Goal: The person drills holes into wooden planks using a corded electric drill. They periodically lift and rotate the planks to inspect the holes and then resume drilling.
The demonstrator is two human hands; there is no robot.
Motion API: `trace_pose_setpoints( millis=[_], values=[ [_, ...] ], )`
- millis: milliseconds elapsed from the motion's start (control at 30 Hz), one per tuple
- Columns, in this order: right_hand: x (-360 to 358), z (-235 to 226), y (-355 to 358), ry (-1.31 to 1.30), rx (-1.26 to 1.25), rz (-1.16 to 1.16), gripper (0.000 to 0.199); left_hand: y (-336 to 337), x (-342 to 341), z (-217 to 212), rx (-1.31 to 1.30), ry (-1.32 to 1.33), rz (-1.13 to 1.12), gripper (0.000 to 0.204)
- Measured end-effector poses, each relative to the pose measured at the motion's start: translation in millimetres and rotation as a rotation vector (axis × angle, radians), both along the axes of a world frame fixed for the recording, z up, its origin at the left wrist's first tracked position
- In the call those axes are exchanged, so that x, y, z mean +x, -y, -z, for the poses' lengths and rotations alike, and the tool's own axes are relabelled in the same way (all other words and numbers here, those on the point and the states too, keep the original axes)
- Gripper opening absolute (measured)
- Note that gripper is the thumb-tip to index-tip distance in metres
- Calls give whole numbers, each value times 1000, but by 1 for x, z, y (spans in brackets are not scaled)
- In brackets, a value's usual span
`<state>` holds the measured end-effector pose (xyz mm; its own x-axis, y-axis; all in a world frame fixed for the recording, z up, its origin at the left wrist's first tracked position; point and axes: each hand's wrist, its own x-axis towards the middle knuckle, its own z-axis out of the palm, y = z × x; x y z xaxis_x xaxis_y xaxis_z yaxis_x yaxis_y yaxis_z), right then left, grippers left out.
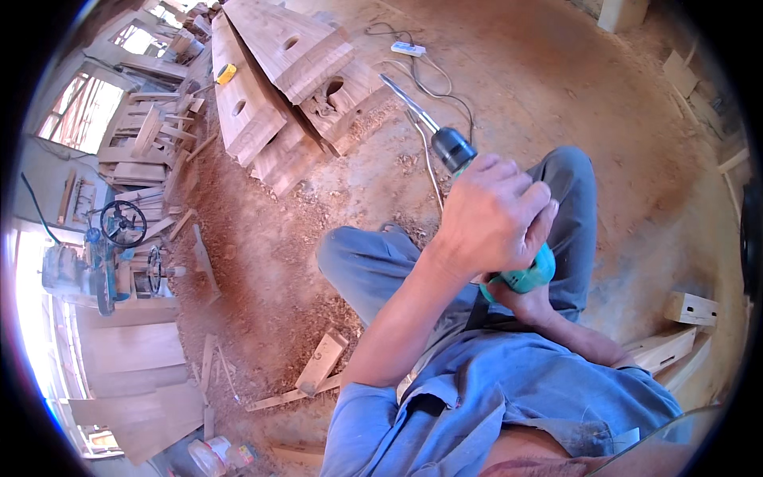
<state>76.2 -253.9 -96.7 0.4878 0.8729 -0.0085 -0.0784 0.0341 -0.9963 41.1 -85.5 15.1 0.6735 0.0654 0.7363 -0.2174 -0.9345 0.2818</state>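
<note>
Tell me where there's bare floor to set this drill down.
Bare dirt floor lies right of the stacked timbers, past the power strip and its cable. Left is crowded: scrap boards and a machine. Offcuts litter the floor by your knee.

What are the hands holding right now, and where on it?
Both hold the green power drill: left hand wraps over its body behind the chuck, right hand grips below at the handle.

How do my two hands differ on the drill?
The left hand wraps over the top of the drill, knuckles in plain view; the right hand sits under its green rear end, mostly hidden. The left is nearer the black chuck, the right nearer the body. Both grip the drill.
</note>
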Motion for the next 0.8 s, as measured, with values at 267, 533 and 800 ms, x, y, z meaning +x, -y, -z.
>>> trace_pose_setpoints(
  millis=[267, 533, 800],
  values=[
    [33, 12, 2, -281, 180, 260, 57, -84, -5, 19, 76, 31, -290, 33],
    [44, 19, 9, -336, 223, 225, 58, -137, -118, 52, 234, -391, -740, 55],
    [36, 12, 10, -385, 117, 5, 56, -16, -93, 76, -148, 43, -642, 38]
  ],
)
